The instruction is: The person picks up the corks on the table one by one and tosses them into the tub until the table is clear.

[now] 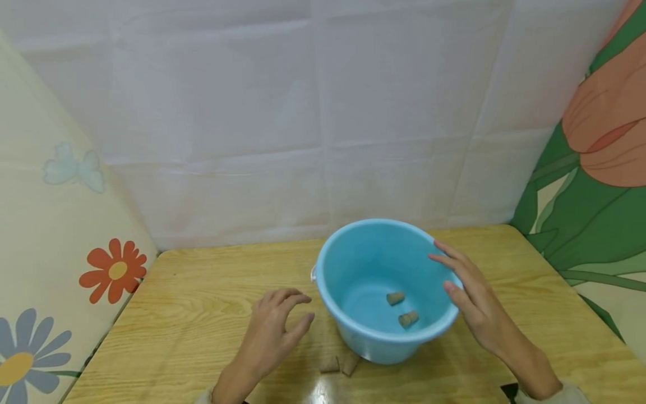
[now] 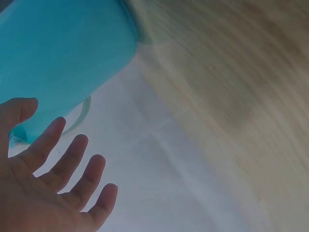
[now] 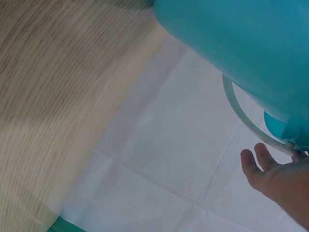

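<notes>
The wood-grained worktop (image 1: 202, 303) spreads beneath your hands, and beyond them rises a creased white sheet (image 1: 242, 112). To the outside of your left hand (image 1: 270, 331) stands a pale panel (image 1: 45, 224) printed with one red flower (image 1: 113, 270), one blue-grey flower (image 1: 35, 353) and one faint butterfly (image 1: 74, 168); to the outside of your right hand (image 1: 479, 303), a panel has a coral tulip (image 1: 613, 112) and green leaves (image 1: 600, 219). Between your hands, nearer the right, sits one light-blue bucket (image 1: 348, 331), round, smooth and wide-mouthed, with a pale handle (image 3: 244, 116). Your right hand rests against its rim, fingers extended rather than wrapped around it; your left hand is loosely curved, holding nothing, just apart from the opposite side. Inside the bucket you have small brown, tapered corks (image 1: 395, 298): one lies alone, and the nearer piece could be one or two, you cannot tell. Two more corks (image 1: 330, 365) lie on the worktop, just to the right of your left hand, by the bucket's base.
</notes>
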Motion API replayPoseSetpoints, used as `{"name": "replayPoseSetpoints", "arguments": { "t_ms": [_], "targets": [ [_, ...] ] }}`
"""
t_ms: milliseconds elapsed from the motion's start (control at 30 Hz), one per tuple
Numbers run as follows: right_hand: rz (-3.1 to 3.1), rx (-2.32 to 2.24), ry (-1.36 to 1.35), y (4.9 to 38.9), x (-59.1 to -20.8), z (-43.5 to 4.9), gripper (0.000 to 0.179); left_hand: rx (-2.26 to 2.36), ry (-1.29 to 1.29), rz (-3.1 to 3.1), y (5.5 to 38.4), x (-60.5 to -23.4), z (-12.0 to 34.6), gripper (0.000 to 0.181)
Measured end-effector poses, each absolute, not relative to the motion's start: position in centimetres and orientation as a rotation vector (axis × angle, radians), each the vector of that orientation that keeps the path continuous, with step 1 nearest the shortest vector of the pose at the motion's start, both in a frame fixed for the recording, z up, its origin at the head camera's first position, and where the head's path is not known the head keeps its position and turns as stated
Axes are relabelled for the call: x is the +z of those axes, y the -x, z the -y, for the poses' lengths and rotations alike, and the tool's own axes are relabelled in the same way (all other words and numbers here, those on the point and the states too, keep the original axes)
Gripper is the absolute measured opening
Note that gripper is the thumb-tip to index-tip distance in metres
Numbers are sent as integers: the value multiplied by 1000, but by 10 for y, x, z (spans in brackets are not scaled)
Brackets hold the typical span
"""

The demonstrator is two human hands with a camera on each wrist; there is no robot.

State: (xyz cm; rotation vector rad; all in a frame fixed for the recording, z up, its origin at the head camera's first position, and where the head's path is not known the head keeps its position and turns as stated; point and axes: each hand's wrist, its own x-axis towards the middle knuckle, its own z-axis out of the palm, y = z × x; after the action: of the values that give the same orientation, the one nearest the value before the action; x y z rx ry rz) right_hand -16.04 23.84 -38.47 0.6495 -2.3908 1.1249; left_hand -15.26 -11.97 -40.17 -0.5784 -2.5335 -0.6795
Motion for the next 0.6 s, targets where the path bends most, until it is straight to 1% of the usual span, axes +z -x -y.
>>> {"name": "replayPoseSetpoints", "arguments": {
  "t_ms": [600],
  "targets": [
    [2395, 1129, -644, 160, -383, -238, 47, -664, 646, 2706, 143, -427, 121, 25]
  ]
}}
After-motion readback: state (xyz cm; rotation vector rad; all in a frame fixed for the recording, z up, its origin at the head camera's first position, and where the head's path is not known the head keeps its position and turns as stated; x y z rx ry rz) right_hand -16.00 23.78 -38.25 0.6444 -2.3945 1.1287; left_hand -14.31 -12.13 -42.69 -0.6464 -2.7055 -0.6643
